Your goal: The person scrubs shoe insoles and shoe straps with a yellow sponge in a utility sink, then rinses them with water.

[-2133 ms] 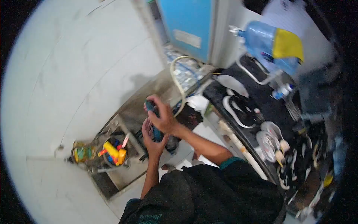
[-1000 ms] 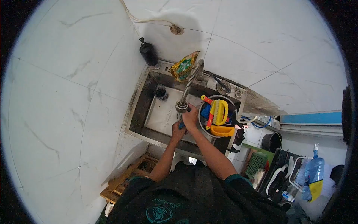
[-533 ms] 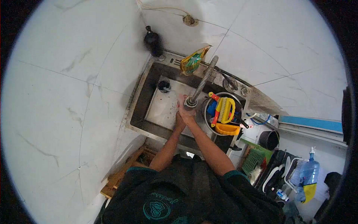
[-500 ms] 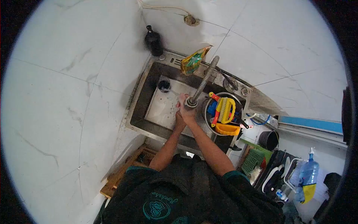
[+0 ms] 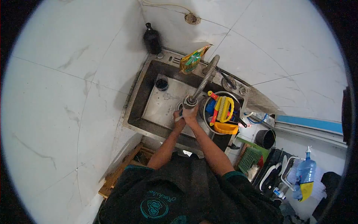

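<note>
My left hand and my right hand are pressed together inside the steel sink, right under the head of the flexible metal faucet. The fingers of both hands are curled around each other. A small pale sliver shows at the left hand's edge; I cannot tell what it is or whether either hand grips it. Both forearms reach over the sink's front rim.
A round metal bowl with yellow, red and blue brushes sits at the sink's right. A black bottle and a yellow-green pouch stand at the back rim. Marbled white wall tiles surround the sink. Sandals, a green crate and a blue water bottle lie lower right.
The view swung from the floor clutter to the sink. My hands, which held a blue object, went under the faucet head and have now drawn slightly back toward me, still pressed together.
</note>
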Demonstrator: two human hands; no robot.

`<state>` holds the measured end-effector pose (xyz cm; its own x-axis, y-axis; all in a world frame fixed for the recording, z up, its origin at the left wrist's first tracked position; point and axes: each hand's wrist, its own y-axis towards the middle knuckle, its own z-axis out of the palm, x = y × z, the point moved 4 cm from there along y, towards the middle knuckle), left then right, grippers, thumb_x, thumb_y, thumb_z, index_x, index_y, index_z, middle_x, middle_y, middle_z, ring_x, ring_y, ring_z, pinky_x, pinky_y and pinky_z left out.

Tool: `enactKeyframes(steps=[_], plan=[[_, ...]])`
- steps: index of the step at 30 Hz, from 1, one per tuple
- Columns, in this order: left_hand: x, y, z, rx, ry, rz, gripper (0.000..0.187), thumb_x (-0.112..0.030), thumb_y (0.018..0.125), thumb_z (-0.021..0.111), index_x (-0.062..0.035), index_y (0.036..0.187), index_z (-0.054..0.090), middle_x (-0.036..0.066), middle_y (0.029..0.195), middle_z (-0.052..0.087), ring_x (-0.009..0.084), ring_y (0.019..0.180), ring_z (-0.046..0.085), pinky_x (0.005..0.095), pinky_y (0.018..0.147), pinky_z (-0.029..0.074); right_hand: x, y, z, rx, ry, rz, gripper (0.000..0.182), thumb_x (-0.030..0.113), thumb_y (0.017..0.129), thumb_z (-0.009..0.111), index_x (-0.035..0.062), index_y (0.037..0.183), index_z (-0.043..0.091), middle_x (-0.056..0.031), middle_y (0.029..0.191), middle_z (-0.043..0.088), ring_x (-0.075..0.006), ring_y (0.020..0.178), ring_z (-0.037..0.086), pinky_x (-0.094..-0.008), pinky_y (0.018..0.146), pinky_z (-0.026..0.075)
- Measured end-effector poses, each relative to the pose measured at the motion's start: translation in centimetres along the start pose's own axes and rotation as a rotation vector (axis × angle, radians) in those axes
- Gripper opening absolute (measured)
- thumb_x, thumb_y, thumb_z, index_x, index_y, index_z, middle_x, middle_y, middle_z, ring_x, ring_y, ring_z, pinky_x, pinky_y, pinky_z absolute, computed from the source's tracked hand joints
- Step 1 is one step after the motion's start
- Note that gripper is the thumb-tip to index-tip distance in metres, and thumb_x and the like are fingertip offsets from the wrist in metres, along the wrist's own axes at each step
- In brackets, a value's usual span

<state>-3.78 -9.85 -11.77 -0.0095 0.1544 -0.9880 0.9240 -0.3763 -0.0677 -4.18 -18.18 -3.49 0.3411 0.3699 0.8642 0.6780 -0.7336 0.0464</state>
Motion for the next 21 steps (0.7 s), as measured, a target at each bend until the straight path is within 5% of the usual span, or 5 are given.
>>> enactKeyframes(steps=[4, 6, 9, 15, 21], plan=[[-0.8, 0.3, -0.8, 0.048, 0.022, 0.075, 0.017, -0.015, 0.074, 0.070, -0.0008, 0.076, 0.061, 0.005, 0.070, 0.062, 0.0150, 0.063, 0.057, 0.0346, 0.058, 0.046, 4.3, 0.7, -3.1, 0.081, 0.079, 0.215, 0.020, 0.012, 0.079, 0.059, -0.0022, 0.094, 0.060, -0.0182, 0.088, 0.061, -0.0290, 0.090, 0.059, -0.0394, 0.082, 0.044], [1.5, 0.7, -0.4, 0.137, -0.084, 0.065, 0.014, -0.013, 0.075, 0.068, -0.0030, 0.084, 0.065, 0.003, 0.080, 0.064, 0.0121, 0.072, 0.060, 0.0336, 0.063, 0.048, -2.3, 0.2, -0.4, -0.054, 0.066, -0.064, 0.017, 0.014, 0.083, 0.058, -0.0023, 0.086, 0.060, -0.0141, 0.077, 0.061, -0.0246, 0.077, 0.060, -0.0360, 0.074, 0.045], [0.8, -0.9, -0.8, -0.085, -0.720, -0.664, 0.023, -0.010, 0.071, 0.069, -0.0033, 0.093, 0.063, 0.004, 0.087, 0.062, 0.0173, 0.075, 0.058, 0.0330, 0.067, 0.049, 2.7, -1.1, -3.4, 0.092, 0.483, 0.416, 0.021, 0.017, 0.091, 0.052, -0.0013, 0.083, 0.059, -0.0077, 0.068, 0.059, -0.0179, 0.066, 0.057, -0.0305, 0.068, 0.045], [-12.5, -3.6, -5.8, 0.314, -0.985, -0.386, 0.083, -0.015, 0.073, 0.071, -0.0177, 0.144, 0.028, 0.010, 0.125, 0.047, 0.0232, 0.119, 0.046, 0.0367, 0.102, 0.039, 6.7, -2.8, -6.3, -0.028, 0.410, 0.147, 0.020, 0.017, 0.091, 0.055, 0.0004, 0.082, 0.058, -0.0077, 0.073, 0.061, -0.0155, 0.073, 0.058, -0.0314, 0.071, 0.045], [-15.7, -3.5, -6.9, -0.015, -1.176, -0.357, 0.067, -0.029, 0.086, 0.059, -0.0126, 0.142, 0.026, 0.017, 0.134, 0.046, 0.0341, 0.121, 0.047, 0.0456, 0.104, 0.036, 9.3, -7.0, -4.8, 0.180, 0.255, -0.252, 0.021, 0.020, 0.084, 0.061, 0.0023, 0.096, 0.059, -0.0125, 0.101, 0.063, -0.0321, 0.102, 0.058, -0.0415, 0.092, 0.041]])
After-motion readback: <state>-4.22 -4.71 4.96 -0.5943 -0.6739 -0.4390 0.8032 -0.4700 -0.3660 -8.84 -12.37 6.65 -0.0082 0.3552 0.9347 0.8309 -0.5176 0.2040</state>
